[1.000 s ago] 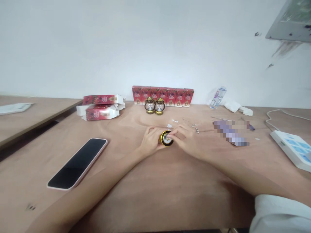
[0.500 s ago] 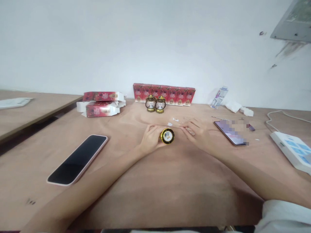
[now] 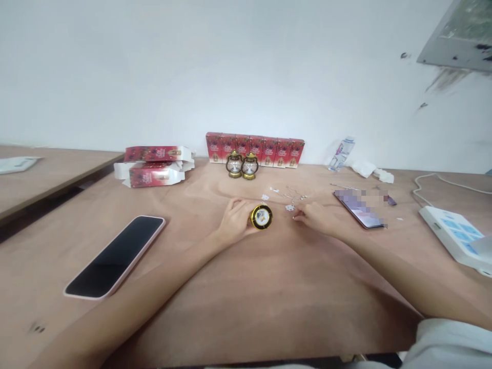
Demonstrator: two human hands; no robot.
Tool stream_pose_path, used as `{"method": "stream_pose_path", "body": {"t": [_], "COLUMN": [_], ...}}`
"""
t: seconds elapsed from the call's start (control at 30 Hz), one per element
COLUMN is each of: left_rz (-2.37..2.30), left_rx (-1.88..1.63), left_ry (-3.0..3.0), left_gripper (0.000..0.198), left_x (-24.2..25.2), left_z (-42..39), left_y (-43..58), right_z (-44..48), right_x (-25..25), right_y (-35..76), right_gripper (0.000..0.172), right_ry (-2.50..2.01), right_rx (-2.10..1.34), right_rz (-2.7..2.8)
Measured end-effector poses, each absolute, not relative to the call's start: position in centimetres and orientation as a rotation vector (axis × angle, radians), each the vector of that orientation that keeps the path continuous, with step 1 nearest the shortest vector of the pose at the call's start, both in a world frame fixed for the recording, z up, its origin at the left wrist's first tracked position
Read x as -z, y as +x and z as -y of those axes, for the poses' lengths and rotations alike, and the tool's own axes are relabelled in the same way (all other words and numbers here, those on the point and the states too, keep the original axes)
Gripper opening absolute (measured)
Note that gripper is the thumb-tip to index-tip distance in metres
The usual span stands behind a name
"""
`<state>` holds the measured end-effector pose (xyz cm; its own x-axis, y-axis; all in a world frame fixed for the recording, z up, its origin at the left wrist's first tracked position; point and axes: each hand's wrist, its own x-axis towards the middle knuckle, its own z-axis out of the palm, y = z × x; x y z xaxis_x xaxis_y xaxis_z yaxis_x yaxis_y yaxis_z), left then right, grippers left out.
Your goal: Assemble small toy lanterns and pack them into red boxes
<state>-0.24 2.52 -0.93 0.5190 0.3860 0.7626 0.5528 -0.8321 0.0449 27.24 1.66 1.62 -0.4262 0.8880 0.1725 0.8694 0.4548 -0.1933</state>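
My left grip [image 3: 234, 223] is curled around a small gold-and-black lantern [image 3: 262, 217], fingers wrapped on its body. The lantern lies tipped on its side near the middle of the surface [image 3: 246, 292], with its round base turned toward me. My right grip [image 3: 315, 219] rests on the surface just right of the lantern and apart from it, fingers loosely bent and fingertips pointing left. Small white pieces [image 3: 290, 207] lie just beside those fingertips; I cannot tell whether the fingers pinch one or hold nothing.

Behind the lantern, two more lanterns [image 3: 242, 165] stand upright side by side. Right behind them a row of red boxes [image 3: 255, 150] lines the wall. To the left, flattened red-and-white cartons [image 3: 154, 166] lie stacked. A dark phone in a pink case [image 3: 115, 255] lies face up near my left forearm. A second phone [image 3: 359, 207] lies to the right of my right grip, and a white device with blue patches [image 3: 449, 233] sits well to the right. A plastic bottle [image 3: 339, 154] leans near the wall.
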Motion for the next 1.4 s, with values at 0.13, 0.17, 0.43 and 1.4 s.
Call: {"method": "stream_pose_path", "body": {"t": [0.13, 0.17, 0.43, 1.4], "left_rz": [0.807, 0.815, 0.73, 1.002], "left_rx": [1.218, 1.215, 1.291, 1.261], "left_ry": [-2.566, -2.57, -2.494, -2.504], "left_gripper": [0.045, 0.045, 0.044, 0.046], "left_x": [0.9, 0.9, 0.9, 0.9], "left_z": [-2.5, -2.5, -2.4, -2.7], "left_y": [-0.2, -0.2, -0.1, -0.3], "right_z": [-1.0, -0.6, 2.0, 1.1], "right_x": [-2.6, -2.9, -5.7, -5.7], "right_y": [25.7, 24.9, 18.9, 21.7], "right_gripper": [0.006, 0.01, 0.017, 0.025], "right_ry": [-1.36, -1.291, -0.848, -0.918], "right_rx": [-0.215, -0.208, 0.251, 0.598], "right_rz": [2.263, 2.176, 2.223, 2.095]}}
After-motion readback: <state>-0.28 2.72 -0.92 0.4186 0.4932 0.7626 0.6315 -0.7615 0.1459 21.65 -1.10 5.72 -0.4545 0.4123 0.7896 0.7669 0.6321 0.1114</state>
